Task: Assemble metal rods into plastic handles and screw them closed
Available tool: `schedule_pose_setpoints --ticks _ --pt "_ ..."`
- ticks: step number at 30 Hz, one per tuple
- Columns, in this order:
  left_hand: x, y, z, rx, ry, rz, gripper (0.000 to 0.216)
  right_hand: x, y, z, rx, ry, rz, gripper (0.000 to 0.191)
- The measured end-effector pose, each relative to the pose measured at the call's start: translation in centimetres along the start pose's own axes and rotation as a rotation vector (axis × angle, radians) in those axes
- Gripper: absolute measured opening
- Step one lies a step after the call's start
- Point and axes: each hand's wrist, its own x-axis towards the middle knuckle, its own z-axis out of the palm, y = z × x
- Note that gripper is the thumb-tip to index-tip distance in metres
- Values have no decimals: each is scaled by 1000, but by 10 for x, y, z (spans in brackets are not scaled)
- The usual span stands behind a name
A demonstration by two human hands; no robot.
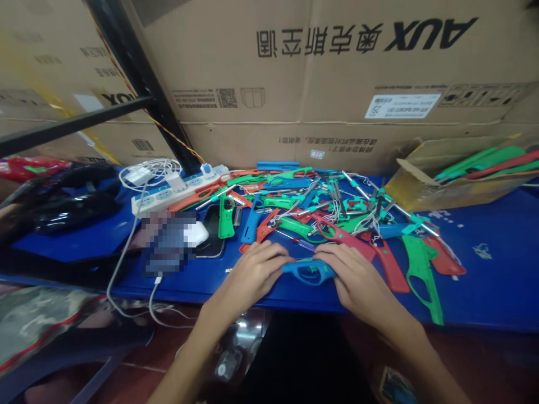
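Note:
Near the front edge of the blue table, a blue lighter casing (309, 271) with a trigger loop lies between both my hands. My left hand (261, 268) is closed around its left end, and my right hand (343, 270) grips the right end. The fingers hide both ends of the casing. Just behind, a screwdriver (304, 244) with a clear purplish handle lies on the table. Red casing halves (389, 264) rest beside my right hand, and a green casing half (423, 278) lies farther right.
A pile of coloured casings, metal tubes and wires (332, 202) spreads behind my hands. An open carton (455, 188) of coloured casings stands at right. To the left are a white power strip (177, 193), a phone (214, 233) and cables. Large cardboard boxes (320, 73) form the back.

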Motion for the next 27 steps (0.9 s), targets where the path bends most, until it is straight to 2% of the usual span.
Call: schedule_pose_setpoints --ticks 7,23,27 --pt "2 5 -4 30 -38 -4 38 -1 0 -1 43 -67 26 52" --pt "3 2 1 121 -31 -7 41 0 -2 1 60 -55 61 55" --pt "2 2 0 123 -20 -14 37 0 -2 1 64 -47 74 51"
